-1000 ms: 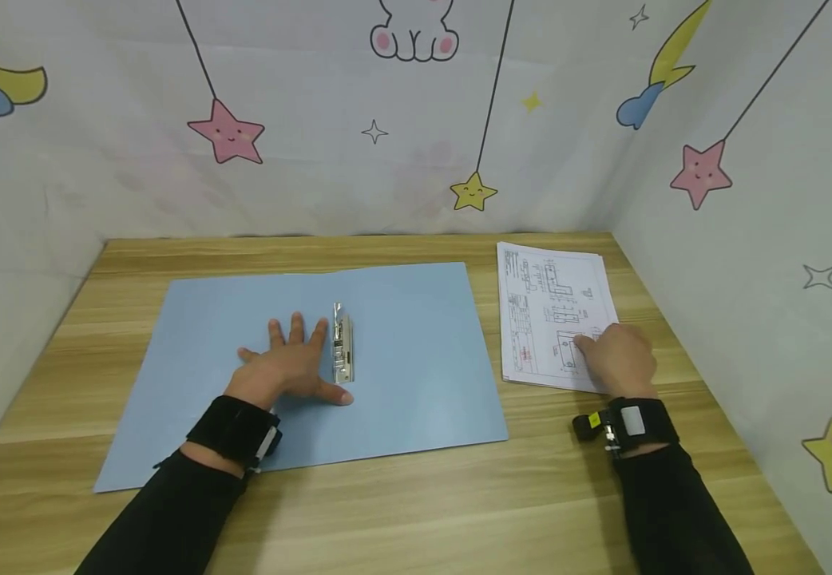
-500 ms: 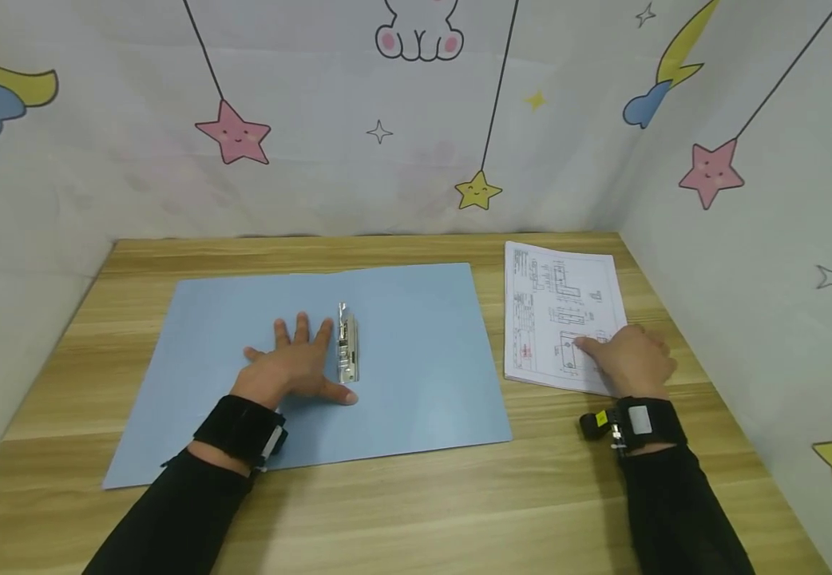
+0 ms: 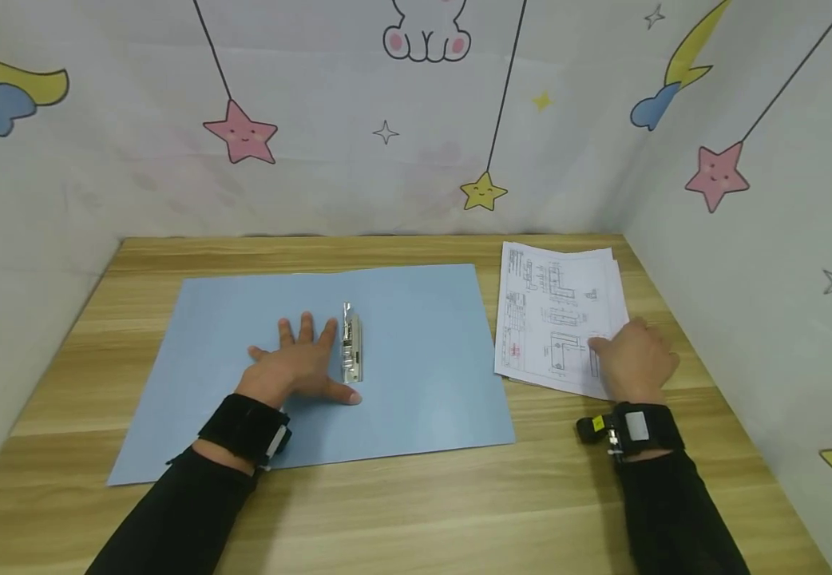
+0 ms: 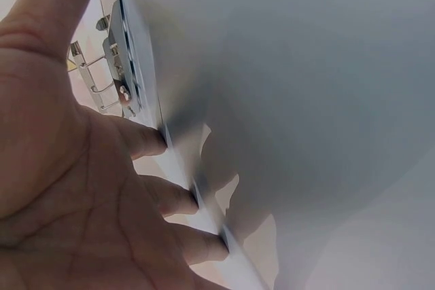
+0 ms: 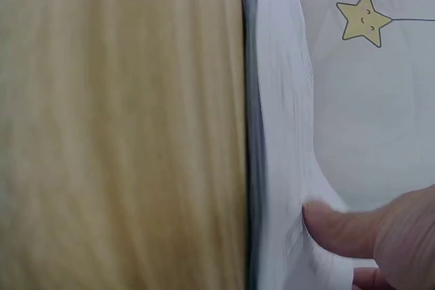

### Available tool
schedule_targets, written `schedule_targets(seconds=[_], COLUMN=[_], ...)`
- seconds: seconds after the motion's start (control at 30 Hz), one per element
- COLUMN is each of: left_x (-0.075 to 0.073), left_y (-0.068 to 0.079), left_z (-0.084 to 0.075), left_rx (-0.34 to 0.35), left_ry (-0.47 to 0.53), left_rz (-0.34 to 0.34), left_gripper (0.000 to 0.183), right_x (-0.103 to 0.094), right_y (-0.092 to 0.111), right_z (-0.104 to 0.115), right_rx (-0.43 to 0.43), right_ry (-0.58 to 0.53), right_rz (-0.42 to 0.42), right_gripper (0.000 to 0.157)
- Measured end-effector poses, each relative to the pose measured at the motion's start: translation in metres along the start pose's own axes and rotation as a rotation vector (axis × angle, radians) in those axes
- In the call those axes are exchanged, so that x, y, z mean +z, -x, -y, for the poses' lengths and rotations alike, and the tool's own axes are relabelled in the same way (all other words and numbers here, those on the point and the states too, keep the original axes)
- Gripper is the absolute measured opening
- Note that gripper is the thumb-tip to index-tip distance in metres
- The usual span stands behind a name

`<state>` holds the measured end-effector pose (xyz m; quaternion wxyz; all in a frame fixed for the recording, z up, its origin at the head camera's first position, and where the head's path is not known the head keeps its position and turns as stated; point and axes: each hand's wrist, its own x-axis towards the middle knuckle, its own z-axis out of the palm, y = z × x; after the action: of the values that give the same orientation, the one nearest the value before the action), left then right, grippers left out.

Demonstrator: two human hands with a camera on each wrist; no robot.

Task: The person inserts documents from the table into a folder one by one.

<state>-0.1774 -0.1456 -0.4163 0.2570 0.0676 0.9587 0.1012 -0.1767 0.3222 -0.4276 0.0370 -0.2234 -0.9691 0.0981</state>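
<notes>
An opened light-blue file folder (image 3: 423, 367) lies flat on the table, a metal lever clip (image 3: 352, 343) fixed near its middle. My left hand (image 3: 294, 371) rests on the folder just left of the clip, fingers spread and straight; the left wrist view shows its fingertips touching the blue surface. To the right, my right hand (image 3: 637, 363) pinches the near right edge of the printed drawing sheets (image 3: 531, 311), thumb on top. Other sheets (image 3: 620, 291) peek out beneath at the right. In the right wrist view the thumb (image 5: 346, 229) presses the paper; how many sheets it grips is unclear.
The wooden table (image 3: 423, 511) meets a pale printed curtain (image 3: 315, 184) at the back and another at the right, close to the papers. A camera on a black strap (image 3: 646, 431) sits on the right wrist, with another strap (image 3: 243, 431) on the left.
The upper drawing sheets have slid a little left with my right hand, uncovering paper beneath on the right. My left hand stays in place on the folder. The head view has shifted slightly.
</notes>
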Motion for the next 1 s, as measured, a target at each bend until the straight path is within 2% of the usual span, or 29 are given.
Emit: schedule_targets(seconds=[0.1, 0.2, 0.3, 0.4, 0.63, 0.77, 0.87, 1.0], left_x=[0.000, 0.000, 0.001, 0.001, 0.001, 0.000, -0.001, -0.001], left_y=[0.001, 0.002, 0.001, 0.001, 0.000, 0.000, -0.001, -0.001], left_z=[-0.001, -0.001, -0.002, -0.001, -0.001, -0.001, -0.001, 0.002], left_rx=[0.000, -0.003, -0.004, -0.004, -0.002, -0.005, 0.003, 0.030], left_ry=[-0.001, -0.004, -0.005, -0.006, -0.003, -0.003, -0.005, 0.000], left_rz=[-0.003, 0.002, 0.007, 0.009, 0.009, 0.007, 0.003, -0.019], left_gripper=[0.136, 0.136, 0.137, 0.137, 0.137, 0.136, 0.136, 0.135], right_x=[-0.002, -0.005, -0.009, -0.013, -0.024, -0.025, -0.018, -0.002], right_y=[-0.001, -0.001, -0.002, -0.002, 0.000, 0.010, 0.024, 0.044], right_z=[-0.002, -0.004, -0.006, -0.009, -0.008, 0.008, 0.028, 0.055], right_rx=[-0.002, -0.007, 0.000, 0.028, 0.173, 0.228, 0.187, 0.033], right_ry=[-0.033, -0.082, -0.152, -0.267, -0.602, -0.701, -0.725, -0.747], right_rz=[-0.007, 0.018, 0.065, 0.098, 0.067, 0.082, 0.096, 0.131], right_gripper=[0.038, 0.034, 0.038, 0.045, 0.055, 0.056, 0.054, 0.043])
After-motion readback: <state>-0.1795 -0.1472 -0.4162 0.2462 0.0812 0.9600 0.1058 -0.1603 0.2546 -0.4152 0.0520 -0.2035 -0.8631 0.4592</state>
